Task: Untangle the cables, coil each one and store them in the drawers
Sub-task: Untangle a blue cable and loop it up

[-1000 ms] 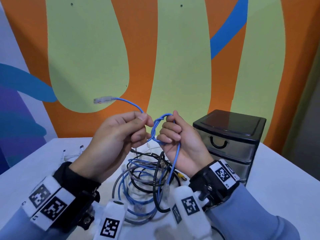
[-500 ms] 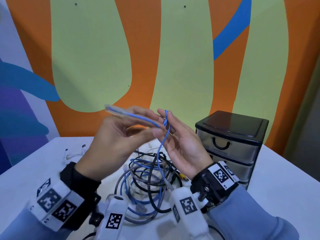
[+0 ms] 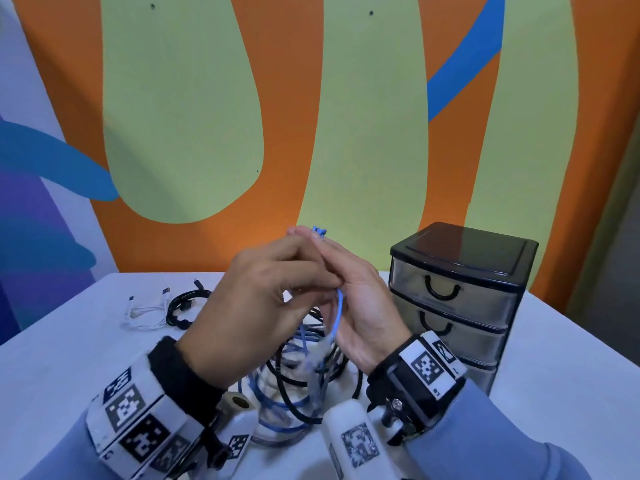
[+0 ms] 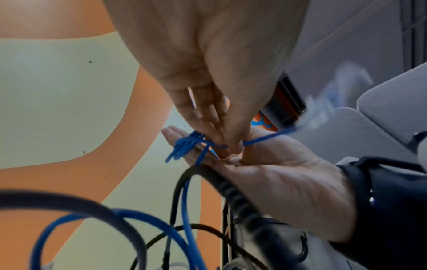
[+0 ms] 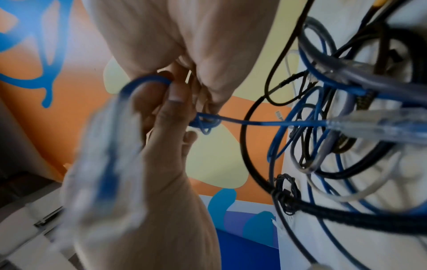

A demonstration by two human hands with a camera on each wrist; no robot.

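A thin blue network cable [image 3: 338,311] is being handled above the table. Its small wound loops [image 4: 184,144] lie across the straight fingers of my right hand [image 3: 362,303], whose palm [image 4: 282,175] faces the left hand. My left hand [image 3: 263,296] pinches the blue cable with thumb and fingertips [image 4: 227,144] just over that palm. A clear plug [image 5: 104,155] on the cable's end shows blurred. The loops [image 5: 205,121] look knotted together in the right wrist view. Below the hands lies a tangle of blue, black and grey cables [image 3: 298,379].
A black-framed drawer unit [image 3: 457,296] with three shut translucent drawers stands at the right, close to my right wrist. A white cable [image 3: 145,315] and a coiled black cable [image 3: 183,306] lie at the back left of the white table [image 3: 69,341]. A painted wall rises behind.
The right hand went from gripping the blue loop to a flat palm. The left hand swung the free plug end in from the left and closed onto the right hand.
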